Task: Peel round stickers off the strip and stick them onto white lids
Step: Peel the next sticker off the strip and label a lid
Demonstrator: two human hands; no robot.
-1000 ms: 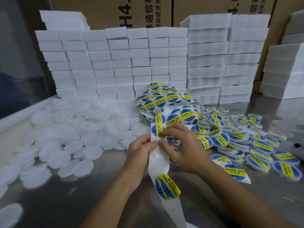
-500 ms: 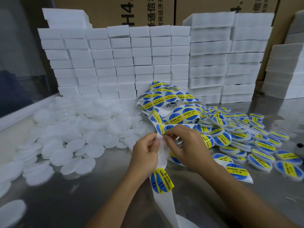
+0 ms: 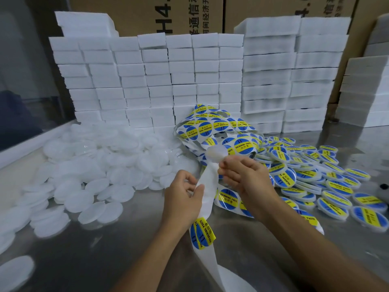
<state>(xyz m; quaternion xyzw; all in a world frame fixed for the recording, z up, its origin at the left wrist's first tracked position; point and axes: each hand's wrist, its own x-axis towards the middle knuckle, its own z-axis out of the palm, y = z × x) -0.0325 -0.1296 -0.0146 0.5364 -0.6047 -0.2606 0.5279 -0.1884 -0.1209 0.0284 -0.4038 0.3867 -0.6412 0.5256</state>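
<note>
A white backing strip with blue-and-yellow round stickers runs from a tangled heap down toward me. My left hand pinches the bare strip at its left edge. My right hand pinches a peeled round sticker, whose pale back faces me, lifted just above the strip. Plain white lids lie heaped on the left of the metal table. Lids with stickers on them are piled on the right.
Stacks of white foam blocks wall off the back of the table, with cardboard boxes behind them. One folded sticker hangs on the strip near my left wrist. A lone lid lies at the front left.
My right hand has peeled a sticker off the strip and raised it up and to the right. My left hand slid a little lower along the strip.
</note>
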